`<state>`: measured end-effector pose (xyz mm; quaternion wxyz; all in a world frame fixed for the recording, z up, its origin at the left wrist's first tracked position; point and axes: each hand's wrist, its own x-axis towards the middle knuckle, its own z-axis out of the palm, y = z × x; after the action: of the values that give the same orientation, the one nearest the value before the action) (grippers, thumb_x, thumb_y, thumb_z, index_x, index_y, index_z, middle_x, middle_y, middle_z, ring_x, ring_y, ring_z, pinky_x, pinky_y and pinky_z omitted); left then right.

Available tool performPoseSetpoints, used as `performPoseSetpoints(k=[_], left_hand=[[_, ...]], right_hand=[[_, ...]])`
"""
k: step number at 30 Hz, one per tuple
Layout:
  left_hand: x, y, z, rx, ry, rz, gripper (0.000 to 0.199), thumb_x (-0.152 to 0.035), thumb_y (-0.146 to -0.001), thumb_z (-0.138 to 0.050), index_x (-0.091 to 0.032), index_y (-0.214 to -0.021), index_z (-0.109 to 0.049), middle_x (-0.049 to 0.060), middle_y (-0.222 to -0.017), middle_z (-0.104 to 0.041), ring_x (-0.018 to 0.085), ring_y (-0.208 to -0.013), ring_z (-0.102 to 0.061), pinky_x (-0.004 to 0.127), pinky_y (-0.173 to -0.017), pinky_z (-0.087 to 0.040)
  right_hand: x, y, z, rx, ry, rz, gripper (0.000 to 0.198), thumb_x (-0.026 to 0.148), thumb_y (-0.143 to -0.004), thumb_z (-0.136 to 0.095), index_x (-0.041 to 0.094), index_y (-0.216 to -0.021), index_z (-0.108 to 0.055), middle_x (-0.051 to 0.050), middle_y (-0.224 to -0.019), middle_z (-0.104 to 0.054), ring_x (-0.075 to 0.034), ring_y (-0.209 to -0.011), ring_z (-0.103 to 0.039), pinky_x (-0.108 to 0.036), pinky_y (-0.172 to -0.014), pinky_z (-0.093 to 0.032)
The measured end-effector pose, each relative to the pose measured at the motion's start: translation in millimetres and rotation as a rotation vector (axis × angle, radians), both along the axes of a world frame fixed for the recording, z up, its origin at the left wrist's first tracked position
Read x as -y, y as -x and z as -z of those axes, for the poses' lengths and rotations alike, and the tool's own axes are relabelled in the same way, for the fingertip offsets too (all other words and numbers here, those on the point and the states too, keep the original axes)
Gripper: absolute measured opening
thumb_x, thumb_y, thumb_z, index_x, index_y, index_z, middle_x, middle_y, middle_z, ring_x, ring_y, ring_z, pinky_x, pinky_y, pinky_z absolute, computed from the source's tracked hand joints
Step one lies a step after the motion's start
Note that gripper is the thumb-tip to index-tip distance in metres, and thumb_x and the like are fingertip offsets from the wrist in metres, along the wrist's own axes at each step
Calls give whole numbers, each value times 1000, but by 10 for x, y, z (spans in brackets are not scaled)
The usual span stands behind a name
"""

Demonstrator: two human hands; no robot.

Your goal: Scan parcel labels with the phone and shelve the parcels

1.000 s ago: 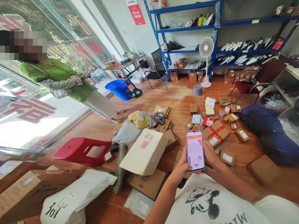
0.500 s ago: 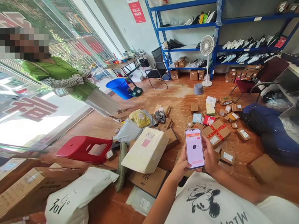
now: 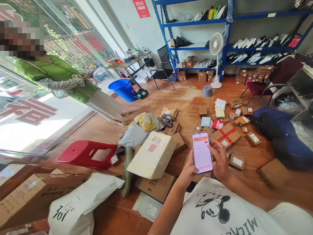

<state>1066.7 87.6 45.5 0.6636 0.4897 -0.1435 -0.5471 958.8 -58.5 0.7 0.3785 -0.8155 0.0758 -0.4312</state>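
Phone (image 3: 202,153) gripped in your left hand (image 3: 188,171), before your shirt (image 3: 215,209). Your right hand (image 3: 220,158), fingers now loosely spread, sits by its edge. Text lines replaced the dark icon: page probably loaded.

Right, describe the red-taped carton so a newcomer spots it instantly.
Face the blue shelving, then drop to the parcels on the floor. Just up and right of the phone lies a brown carton; unlike its neighbours, red tape crosses it.
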Motion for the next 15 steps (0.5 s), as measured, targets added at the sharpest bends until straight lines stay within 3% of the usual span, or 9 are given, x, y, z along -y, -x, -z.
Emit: performPoseSetpoints(k=[4,9,15], left_hand=[[13,6,-52,0,-22,-17,102,-14,-61,-58,-40,-156,-30,3,-165,-33,35,-119,-59,36,-68,-65],[37,5,-87,-12,-14,-34,102,-12,-60,-57,-40,-155,-31,2,-162,-37,34,-120,-58,36,-68,-65],[19,-15,-38,11,-53,2,111,-11,-60,-58,-44,-160,-22,2,-163,-37,30,-114,-62,35,-72,-64]], right_hand=[[13,8,-19,12,34,40,56,53,-105,-25,31,-149,-52,-12,-152,-40,-34,-130,-45,-54,-99,-45],[12,0,-26,-37,43,46,57,54,-105,-23,34,-151,-49,-10,-155,-38,-34,-132,-41,-57,-106,-38],[51,-68,-120,-167,72,-2,60,61,-104,-24,36,-153,-47,-9,-163,-22,-39,-146,-26,-64,-115,-28]])
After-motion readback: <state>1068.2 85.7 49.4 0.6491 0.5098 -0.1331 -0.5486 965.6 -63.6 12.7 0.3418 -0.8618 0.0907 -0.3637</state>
